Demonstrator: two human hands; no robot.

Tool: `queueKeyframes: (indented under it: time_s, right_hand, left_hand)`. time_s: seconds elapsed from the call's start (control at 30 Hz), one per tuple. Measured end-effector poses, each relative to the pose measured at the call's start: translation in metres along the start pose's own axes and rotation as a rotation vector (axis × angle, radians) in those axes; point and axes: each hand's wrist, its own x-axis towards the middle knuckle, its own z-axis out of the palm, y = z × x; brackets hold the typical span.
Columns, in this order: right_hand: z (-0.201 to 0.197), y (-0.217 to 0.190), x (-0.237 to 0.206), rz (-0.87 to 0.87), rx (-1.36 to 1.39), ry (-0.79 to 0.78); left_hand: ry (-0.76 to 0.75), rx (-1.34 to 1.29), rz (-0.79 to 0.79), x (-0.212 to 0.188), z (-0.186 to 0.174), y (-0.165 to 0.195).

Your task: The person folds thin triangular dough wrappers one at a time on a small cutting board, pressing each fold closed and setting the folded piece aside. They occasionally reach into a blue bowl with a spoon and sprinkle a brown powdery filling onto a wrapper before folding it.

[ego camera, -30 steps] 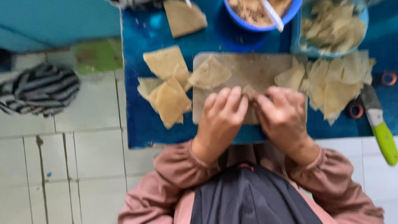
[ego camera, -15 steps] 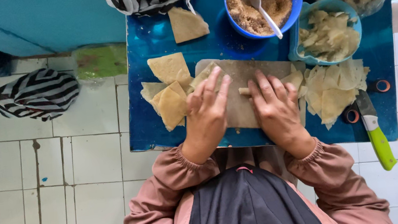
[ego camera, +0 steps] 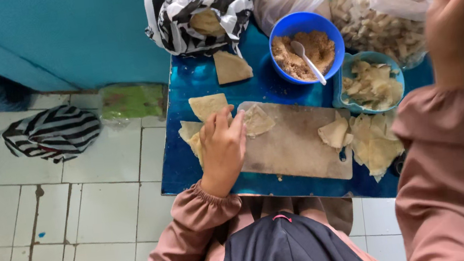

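Landmark — the wooden cutting board (ego camera: 299, 149) on the blue counter (ego camera: 202, 78). At its left edge the left hand (ego camera: 223, 146) lies flat, fingers together, on a stack of thin dough wrappers (ego camera: 208, 105). Behind the board stands a blue bowl of brown filling (ego camera: 306, 50) with a white spoon (ego camera: 309, 63). Far right, above the board, the right hand (ego camera: 462, 10) is raised — its grip cannot be told.

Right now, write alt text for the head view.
Left hand rests on thin dough wrappers beside a wooden board on a blue table; right hand is raised near a clear bag.
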Motion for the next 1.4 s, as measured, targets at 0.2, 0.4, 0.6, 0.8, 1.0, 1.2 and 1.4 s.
queueKeyframes:
  time_s: [0.2,0.4,0.6,0.8,1.0,1.2,1.4]
  right_hand:
    - [-0.012,-0.073,-0.03,-0.156,0.385,-0.074]
    - [-0.017,-0.197,-0.111,-0.688,0.524,-0.318]
    - [-0.002,-0.202,-0.105,-0.85,0.384,-0.396]
    - [-0.035,-0.179,-0.133,-0.797,0.309,-0.527]
    - [-0.054,-0.159,-0.148,-0.515,0.485,-0.446]
    - [-0.026,-0.136,-0.105,0.042,0.428,-0.263]
    - [0.021,-0.126,-0.078,0.311,0.795,-0.335]
  left_hand:
    - [0.001,0.004,-0.014,0.014,0.006,-0.008]
    - [-0.001,0.051,-0.052,0.021,0.02,-0.013]
    - [-0.003,0.081,-0.089,0.024,0.028,-0.017]
    - [-0.041,0.079,-0.039,0.006,0.027,0.003]
    - [-0.149,0.073,0.031,-0.017,0.038,0.03]
    - [-0.151,0.126,0.081,-0.018,0.044,0.038]
    - [-0.184,0.097,-0.03,-0.022,0.042,0.041]
